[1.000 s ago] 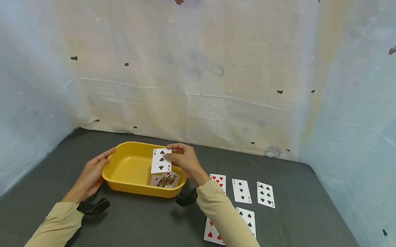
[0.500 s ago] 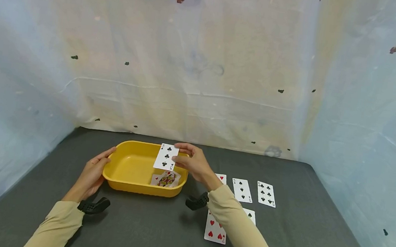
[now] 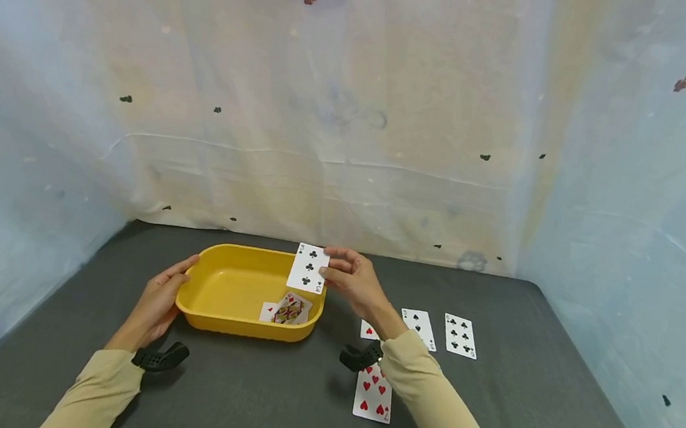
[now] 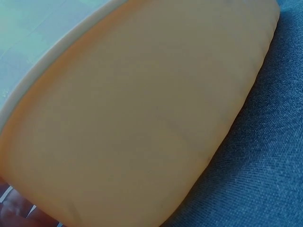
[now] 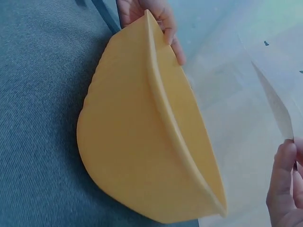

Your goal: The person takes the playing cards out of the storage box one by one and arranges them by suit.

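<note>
A three of clubs playing card [image 3: 307, 267] is pinched between the thumb and fingers of my right hand [image 3: 359, 285], raised over the right end of a yellow plastic tub [image 3: 237, 326]. In the right wrist view the card [image 5: 278, 106] appears nearly edge-on. My left hand [image 3: 155, 297] grips the tub's left end, with fingers over the rim in the right wrist view. Inside the tub, at its front right, lie a face card [image 3: 292, 308] and a partly covered red-suited card [image 3: 267, 312]. The tub's outer wall [image 4: 132, 104] fills most of the left wrist view.
Right of the tub, face-up cards lie on the dark cloth [image 3: 524, 400]: a hearts card [image 3: 369, 331] mostly behind my wrist, a spades card [image 3: 417, 328], a six of clubs [image 3: 460, 336] and a seven of hearts [image 3: 373, 395]. A pale curtain [image 3: 344, 200] stands behind.
My right hand has moved right and slightly up with the three of clubs, from over the tub's middle right to its right end. The left hand and tub stay put.
</note>
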